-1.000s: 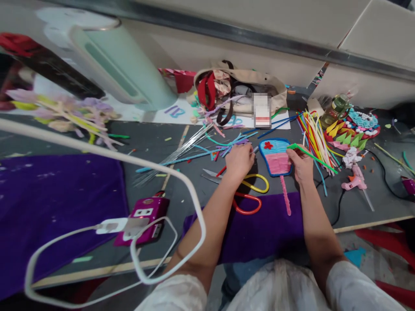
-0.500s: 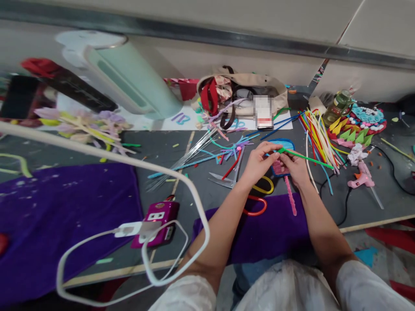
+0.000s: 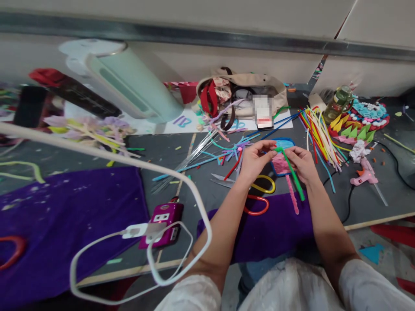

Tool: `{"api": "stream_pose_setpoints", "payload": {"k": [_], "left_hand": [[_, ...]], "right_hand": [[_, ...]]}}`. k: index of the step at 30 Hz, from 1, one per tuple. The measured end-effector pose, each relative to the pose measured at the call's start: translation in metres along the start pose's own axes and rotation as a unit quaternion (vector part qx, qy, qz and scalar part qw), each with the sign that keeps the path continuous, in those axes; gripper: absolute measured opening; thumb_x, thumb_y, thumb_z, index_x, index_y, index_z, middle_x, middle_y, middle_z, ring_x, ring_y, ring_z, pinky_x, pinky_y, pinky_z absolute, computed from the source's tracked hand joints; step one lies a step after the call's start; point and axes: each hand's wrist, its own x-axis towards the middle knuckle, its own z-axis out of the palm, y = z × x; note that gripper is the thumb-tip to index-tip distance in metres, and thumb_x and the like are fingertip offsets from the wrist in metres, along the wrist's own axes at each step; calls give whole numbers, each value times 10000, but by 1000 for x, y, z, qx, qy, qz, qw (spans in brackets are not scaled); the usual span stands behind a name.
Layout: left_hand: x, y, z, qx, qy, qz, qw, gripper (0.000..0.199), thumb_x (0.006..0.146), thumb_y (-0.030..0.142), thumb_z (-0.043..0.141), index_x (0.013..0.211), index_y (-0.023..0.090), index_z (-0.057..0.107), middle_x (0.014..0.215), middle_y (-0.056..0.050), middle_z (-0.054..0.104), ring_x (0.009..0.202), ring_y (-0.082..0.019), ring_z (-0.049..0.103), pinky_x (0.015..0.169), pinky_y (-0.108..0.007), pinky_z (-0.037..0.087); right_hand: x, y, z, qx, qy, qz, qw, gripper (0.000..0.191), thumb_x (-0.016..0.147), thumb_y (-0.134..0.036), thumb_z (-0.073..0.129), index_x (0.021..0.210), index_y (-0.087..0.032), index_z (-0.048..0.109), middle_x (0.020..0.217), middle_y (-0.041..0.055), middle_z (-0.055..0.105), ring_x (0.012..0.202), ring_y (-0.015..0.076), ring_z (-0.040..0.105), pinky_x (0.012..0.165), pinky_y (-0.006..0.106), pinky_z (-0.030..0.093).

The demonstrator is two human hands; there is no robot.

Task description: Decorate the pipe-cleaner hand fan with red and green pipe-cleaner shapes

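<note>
A bright green pipe cleaner (image 3: 295,178) is pinched at its bent upper end by my left hand (image 3: 254,163). My right hand (image 3: 304,165) has its fingertips closed on the same stem, just below the bend, and the free end hangs down toward me. Under both hands lies a flat pink and blue pipe-cleaner piece (image 3: 282,166) with a blue rim and a pink stick; my fingers cover part of it. Scissors (image 3: 266,185) with one yellow and one red handle loop lie beside my left wrist.
Loose pipe cleaners (image 3: 322,138) lie at the right, near a pink glue gun (image 3: 366,174) with its cord. Purple cloth (image 3: 272,233) covers the front edge. A white cable (image 3: 197,203) loops across from a magenta power adapter (image 3: 165,218). Behind stands a canvas bag (image 3: 279,93).
The green pipe cleaner's free end has swung from pointing right to hanging down toward me. My right hand has shifted slightly right, and the view has moved a little.
</note>
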Motion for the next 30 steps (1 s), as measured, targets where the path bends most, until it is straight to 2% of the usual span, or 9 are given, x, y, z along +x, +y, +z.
{"api": "stream_pose_setpoints", "payload": {"k": [4,7,10,14,18,23,30], "left_hand": [[-1,3,0,-18,-8,-3,1000,349,671,310,814,985,178,735,930,-56,720,825,-160,652,710,-270,536],[-1,5,-1,-61,-36,-26,997,349,684,341,815,981,173,742,903,-61,724,765,-154,642,640,-261,532],[-1,5,-2,-77,-43,-36,995,314,692,374,817,916,162,759,815,-52,718,669,-129,603,564,-240,502],[-1,6,-2,-73,-38,-37,996,312,659,383,842,870,167,763,792,-33,713,646,-121,596,567,-244,506],[-3,9,-1,-62,-37,-33,997,287,646,382,849,807,166,747,750,-15,695,609,-111,588,551,-239,502],[-6,12,1,-6,-4,14,1000,253,685,394,820,782,176,736,759,-17,701,630,-119,607,594,-249,510],[-11,11,9,65,45,117,990,192,745,361,785,809,188,731,820,-28,715,746,-147,653,663,-261,525]], "right_hand": [[-3,-2,4,15,-13,25,999,355,632,-466,855,738,-177,677,530,-65,563,372,15,303,336,163,179],[-3,-1,4,17,-2,29,999,344,642,-459,849,728,-178,670,478,-75,533,352,23,340,316,152,198],[-2,1,3,19,6,17,1000,321,661,-437,842,730,-177,668,498,-64,569,347,23,367,311,145,219],[-3,1,4,3,1,-8,1000,330,654,-417,848,856,-200,702,605,-39,653,370,33,406,324,152,263],[-4,0,8,-26,-1,-48,999,338,662,-413,845,912,-222,722,594,-35,642,380,53,432,349,178,318],[-7,0,11,-40,22,-69,997,322,701,-468,811,871,-224,688,582,-38,635,349,59,427,336,199,303],[-14,-3,24,-59,69,-126,988,321,729,-465,784,813,-240,571,562,-72,600,374,84,495,373,226,375]]}}
